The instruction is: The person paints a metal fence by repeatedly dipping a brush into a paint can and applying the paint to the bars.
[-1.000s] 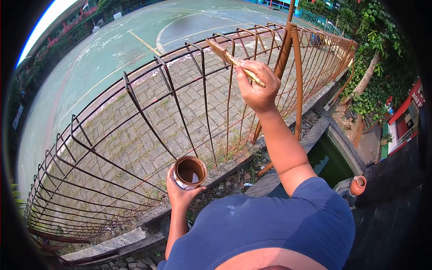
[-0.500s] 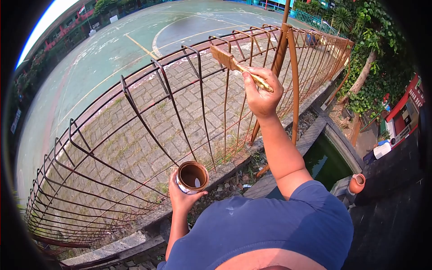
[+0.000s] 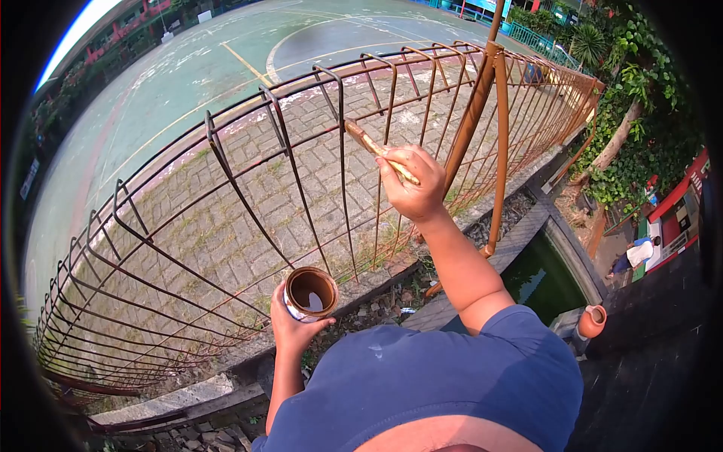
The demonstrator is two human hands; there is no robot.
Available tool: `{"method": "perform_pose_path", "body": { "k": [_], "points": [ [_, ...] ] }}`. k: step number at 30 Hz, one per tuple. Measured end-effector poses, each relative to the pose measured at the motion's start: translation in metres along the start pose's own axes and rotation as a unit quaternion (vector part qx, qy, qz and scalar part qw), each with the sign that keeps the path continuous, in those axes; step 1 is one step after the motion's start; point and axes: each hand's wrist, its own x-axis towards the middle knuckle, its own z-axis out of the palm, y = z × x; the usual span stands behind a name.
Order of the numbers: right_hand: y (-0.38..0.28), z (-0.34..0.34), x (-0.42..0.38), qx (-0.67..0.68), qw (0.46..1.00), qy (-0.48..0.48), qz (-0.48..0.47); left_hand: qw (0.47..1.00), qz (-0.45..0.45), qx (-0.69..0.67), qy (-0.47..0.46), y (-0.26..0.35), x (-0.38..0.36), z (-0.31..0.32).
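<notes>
My right hand (image 3: pixel 416 181) is closed round the handle of a paintbrush (image 3: pixel 369 143). Brown paint coats its bristles, which overlap a dark upright bar of the wire fence (image 3: pixel 343 177) just under the fence's bent top. Low in front of my chest, my left hand (image 3: pixel 292 324) grips an open paint can (image 3: pixel 312 292) from the side. Brown paint covers the can's rim and inner wall, and a pale patch shows inside. Bars to the right of the brush look brown, while those to the left are darker.
A thick brown post (image 3: pixel 474 113) with a slanted brace stands right of the brush. Below it lies a green pool (image 3: pixel 546 271) beside a clay pot (image 3: pixel 592 322). Paving (image 3: pixel 256 188) and a sports court (image 3: pixel 173 98) stretch beyond the fence. A person (image 3: pixel 639 254) is at far right.
My right hand has come down and slightly left, bringing the brush from above the fence's top to a dark upright bar. The can has shifted slightly left in view.
</notes>
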Motion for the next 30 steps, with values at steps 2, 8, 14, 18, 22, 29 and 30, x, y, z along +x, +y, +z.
{"method": "perform_pose_path", "body": {
  "k": [2,8,14,18,22,29,30],
  "points": [
    [0.015,0.005,-0.005,0.096,0.986,0.051,0.128,1.000,0.012,0.003,0.009,-0.003,0.000,0.001],
    [0.023,-0.004,0.014,-0.117,0.990,0.030,-0.071,1.000,-0.010,0.027,-0.009,0.008,0.002,-0.005],
    [0.014,0.001,0.003,-0.106,0.991,-0.002,-0.081,1.000,0.007,0.027,-0.002,0.007,0.005,-0.005],
    [0.013,-0.004,0.007,-0.060,0.997,-0.020,-0.039,1.000,0.008,0.019,-0.009,0.007,0.004,-0.006],
    [0.017,-0.016,0.038,-0.057,0.996,-0.048,-0.057,0.999,-0.008,0.035,-0.022,0.006,0.006,-0.006],
    [0.033,-0.005,0.092,-0.184,0.938,-0.271,-0.112,0.999,0.003,0.019,-0.039,0.010,0.007,-0.005],
    [0.023,-0.013,0.100,-0.169,0.930,-0.316,-0.083,0.999,0.001,0.012,-0.041,0.010,0.009,-0.006]
  ]
}}
